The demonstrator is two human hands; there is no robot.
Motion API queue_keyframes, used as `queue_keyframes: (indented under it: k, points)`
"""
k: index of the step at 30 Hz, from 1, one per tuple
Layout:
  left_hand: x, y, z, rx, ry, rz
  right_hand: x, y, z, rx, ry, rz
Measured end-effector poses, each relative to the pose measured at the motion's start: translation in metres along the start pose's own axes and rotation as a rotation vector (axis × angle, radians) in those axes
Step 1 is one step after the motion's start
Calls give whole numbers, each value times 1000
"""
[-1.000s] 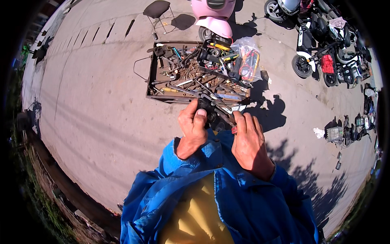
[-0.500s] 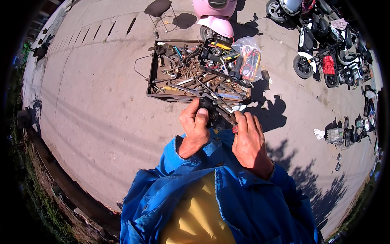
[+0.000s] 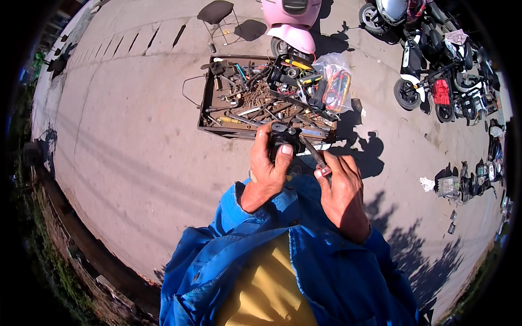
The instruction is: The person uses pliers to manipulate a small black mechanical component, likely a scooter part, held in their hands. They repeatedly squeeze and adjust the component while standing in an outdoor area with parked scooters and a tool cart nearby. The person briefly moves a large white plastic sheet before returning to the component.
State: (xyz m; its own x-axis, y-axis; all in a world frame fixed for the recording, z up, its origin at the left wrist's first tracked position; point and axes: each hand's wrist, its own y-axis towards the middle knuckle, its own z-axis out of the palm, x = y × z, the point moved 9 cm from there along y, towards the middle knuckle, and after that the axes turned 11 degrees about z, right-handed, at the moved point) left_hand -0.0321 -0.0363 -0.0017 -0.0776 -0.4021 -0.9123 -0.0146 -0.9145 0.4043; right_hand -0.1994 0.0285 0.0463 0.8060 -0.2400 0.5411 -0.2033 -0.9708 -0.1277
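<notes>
Seen from above in bright sun, a person in a blue jacket is working with both bare hands in front of the chest. The left grip is curling around a small, dark part, its thumb lying along the near side. The right grip is pinching the reddish end of a slim, rod-like tool between thumb and fingers. The rod is slanting up toward the dark part; whether its tip is touching cannot be told. Both things are sitting above the near edge of a crowded tool tray. For good control, the left grip should probably be keeping the part firm and unturning, while the right is guiding the rod in line with it, using light, even pressure and sparing the left fingers.
</notes>
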Motion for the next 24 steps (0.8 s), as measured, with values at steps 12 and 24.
queue_keyframes:
  k: [12, 24]
  points:
    - [-24, 12, 11, 133, 326, 277, 14, 0, -35, -177, -296, -110]
    - [-39, 13, 12, 130, 440, 417, 29, 0, -34, -240, -472, -263]
